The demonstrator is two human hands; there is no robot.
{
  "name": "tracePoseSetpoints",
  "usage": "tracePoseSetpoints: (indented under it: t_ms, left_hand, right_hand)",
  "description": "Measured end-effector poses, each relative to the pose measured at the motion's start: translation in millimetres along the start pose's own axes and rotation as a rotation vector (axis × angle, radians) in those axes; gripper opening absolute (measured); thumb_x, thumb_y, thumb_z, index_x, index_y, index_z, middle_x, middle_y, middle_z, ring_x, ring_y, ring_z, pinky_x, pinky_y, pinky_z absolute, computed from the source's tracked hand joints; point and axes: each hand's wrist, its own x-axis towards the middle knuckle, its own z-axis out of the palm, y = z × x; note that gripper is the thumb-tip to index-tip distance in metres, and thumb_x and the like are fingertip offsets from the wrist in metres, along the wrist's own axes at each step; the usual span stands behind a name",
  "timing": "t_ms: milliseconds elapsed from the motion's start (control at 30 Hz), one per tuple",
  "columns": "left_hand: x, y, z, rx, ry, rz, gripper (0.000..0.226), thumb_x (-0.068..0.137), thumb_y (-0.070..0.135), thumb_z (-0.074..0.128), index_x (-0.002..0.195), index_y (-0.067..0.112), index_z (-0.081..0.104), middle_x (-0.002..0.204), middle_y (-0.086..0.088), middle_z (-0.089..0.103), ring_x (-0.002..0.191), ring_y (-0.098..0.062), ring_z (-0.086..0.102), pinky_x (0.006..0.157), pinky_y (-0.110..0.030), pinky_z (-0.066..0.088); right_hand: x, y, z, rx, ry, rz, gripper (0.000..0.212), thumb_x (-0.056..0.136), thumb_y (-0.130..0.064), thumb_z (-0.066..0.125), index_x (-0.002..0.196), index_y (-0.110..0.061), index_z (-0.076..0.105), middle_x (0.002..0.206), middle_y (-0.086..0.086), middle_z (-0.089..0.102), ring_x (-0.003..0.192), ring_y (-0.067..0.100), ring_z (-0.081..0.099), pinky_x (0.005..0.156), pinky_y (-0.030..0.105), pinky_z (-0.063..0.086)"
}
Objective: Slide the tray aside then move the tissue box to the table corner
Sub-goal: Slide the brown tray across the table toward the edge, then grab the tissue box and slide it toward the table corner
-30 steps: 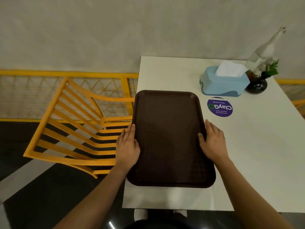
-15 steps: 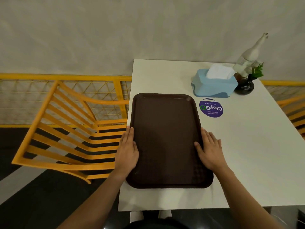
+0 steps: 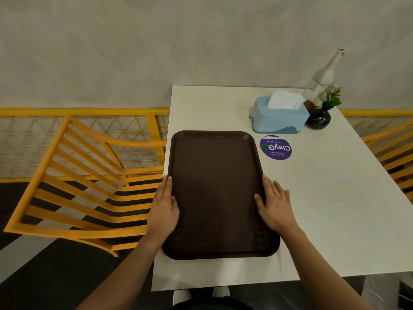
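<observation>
A dark brown tray (image 3: 218, 191) lies flat along the left side of the white table (image 3: 330, 209), its left rim right at the table's left edge. My left hand (image 3: 164, 206) grips the tray's left rim and my right hand (image 3: 273, 205) grips its right rim, thumbs resting on the tray. A light blue tissue box (image 3: 278, 118) with white tissue sticking out stands beyond the tray's far right corner, apart from it.
A round purple sticker (image 3: 276, 148) lies on the table between tray and box. A dark vase with green leaves (image 3: 318, 117) and a clear glass bottle (image 3: 321, 79) stand right of the box. Orange chairs (image 3: 89, 186) flank the table, with a yellow railing (image 3: 85, 113) behind.
The tray, held at both rims, has slid a little to the left toward the table's left edge. The camera view has shifted, so the table appears farther right.
</observation>
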Motion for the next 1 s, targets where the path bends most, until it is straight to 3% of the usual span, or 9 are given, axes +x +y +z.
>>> tracePoseSetpoints:
  t_ms: [300, 500, 800, 1000]
  left_hand:
    - [2, 3, -10, -0.126, -0.046, -0.045, 0.065, 0.102, 0.026, 0.050, 0.159, 0.027, 0.018, 0.164, -0.002, 0.026, 0.150, -0.025, 0.026, 0.120, -0.047, 0.030]
    - [19, 24, -28, -0.094, 0.030, 0.033, 0.064, 0.100, 0.032, 0.053, 0.156, 0.026, 0.024, 0.158, -0.006, 0.032, 0.146, -0.027, 0.030, 0.118, -0.051, 0.033]
    - [66, 130, 7, -0.133, 0.016, 0.203, 0.063, 0.097, 0.034, 0.058, 0.153, 0.028, 0.031, 0.156, -0.003, 0.036, 0.147, -0.022, 0.031, 0.118, -0.045, 0.033]
    - [110, 213, 65, -0.212, 0.009, 0.216, 0.067, 0.092, 0.033, 0.067, 0.151, 0.019, 0.038, 0.148, -0.006, 0.046, 0.138, -0.021, 0.044, 0.112, -0.030, 0.034]
  right_hand:
    - [4, 0, -8, 0.081, -0.023, 0.020, 0.067, 0.102, -0.048, 0.044, 0.159, -0.023, 0.018, 0.161, 0.004, 0.032, 0.149, 0.029, 0.024, 0.119, 0.056, 0.018]
    - [7, 7, -24, 0.279, 0.080, 0.103, 0.068, 0.098, -0.056, 0.048, 0.156, -0.028, 0.027, 0.160, -0.001, 0.034, 0.147, 0.024, 0.028, 0.116, 0.041, 0.024]
    - [48, 45, -74, 0.295, 0.213, 0.041, 0.059, 0.096, -0.043, 0.061, 0.148, -0.023, 0.042, 0.150, 0.001, 0.048, 0.138, 0.021, 0.041, 0.107, 0.033, 0.033]
    - [117, 92, -114, 0.292, 0.239, 0.029, 0.063, 0.095, -0.047, 0.062, 0.149, -0.023, 0.041, 0.153, 0.002, 0.045, 0.138, 0.022, 0.040, 0.102, 0.028, 0.029]
